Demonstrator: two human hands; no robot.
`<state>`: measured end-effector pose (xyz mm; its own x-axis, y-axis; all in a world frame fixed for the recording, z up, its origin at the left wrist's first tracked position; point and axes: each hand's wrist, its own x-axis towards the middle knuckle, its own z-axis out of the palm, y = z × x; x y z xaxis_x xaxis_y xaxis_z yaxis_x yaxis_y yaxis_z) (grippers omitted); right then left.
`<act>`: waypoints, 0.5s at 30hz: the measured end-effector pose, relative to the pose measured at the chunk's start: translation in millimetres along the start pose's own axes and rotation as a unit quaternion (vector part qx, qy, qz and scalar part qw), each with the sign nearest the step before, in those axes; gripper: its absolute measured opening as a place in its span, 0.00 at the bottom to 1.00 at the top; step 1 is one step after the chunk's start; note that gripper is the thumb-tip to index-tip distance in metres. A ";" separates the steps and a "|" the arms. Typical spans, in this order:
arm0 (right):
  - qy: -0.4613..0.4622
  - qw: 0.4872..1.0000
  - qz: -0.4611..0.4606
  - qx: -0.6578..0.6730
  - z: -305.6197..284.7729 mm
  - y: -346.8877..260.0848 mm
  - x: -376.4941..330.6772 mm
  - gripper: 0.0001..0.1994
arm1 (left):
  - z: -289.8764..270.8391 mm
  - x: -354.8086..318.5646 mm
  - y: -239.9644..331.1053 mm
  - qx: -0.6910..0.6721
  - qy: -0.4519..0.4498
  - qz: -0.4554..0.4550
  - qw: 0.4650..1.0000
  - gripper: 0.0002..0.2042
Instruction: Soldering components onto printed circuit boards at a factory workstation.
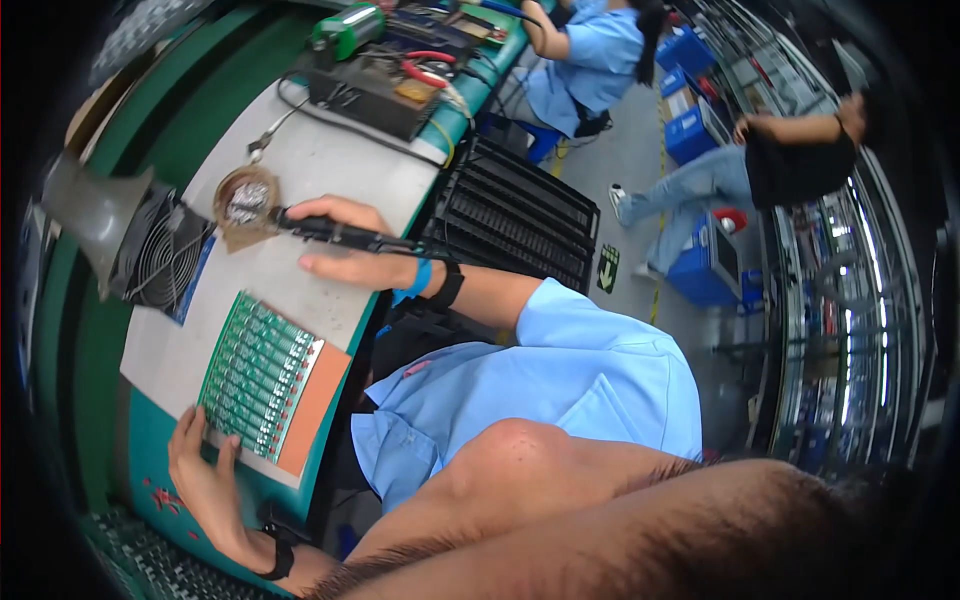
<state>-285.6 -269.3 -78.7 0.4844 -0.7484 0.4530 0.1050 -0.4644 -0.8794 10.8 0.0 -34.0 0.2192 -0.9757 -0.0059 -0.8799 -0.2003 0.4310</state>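
Note:
My right hand [350, 240] is closed round the black handle of a soldering iron [315, 228]. Its front end reaches a round brown holder [232, 188] filled with silvery, crinkled metal wool; the tip itself is hard to make out. Several slim green circuit boards [255, 375] lie joined side by side as a panel, with small red parts along one end. At the panel's lower edge rests my left hand [208, 480], thumb and fingers spread and touching the edge. An orange strip [315, 408] lies along the panel's right side.
Beside the holder stands a black fan unit [160, 255] with a duct. Small red pieces [165, 498] lie on the green mat. A dark box [370, 100] carries pliers and a green cylinder [348, 30]. A black rack [525, 215] borders the bench. Two other people are farther off.

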 end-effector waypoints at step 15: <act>-0.021 0.994 -0.108 -0.014 -1.9 0.5 -0.4 0.26 | 58.7 -8.6 160.4 0.016 -0.005 0.214 0.977 0.30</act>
<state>-287.5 -270.1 -79.1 0.4895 -0.6097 0.6234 0.1861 -0.6254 -0.7577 -157.0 -28.9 -17.7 -0.1756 -0.9715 0.1591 -0.9024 0.2235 0.3685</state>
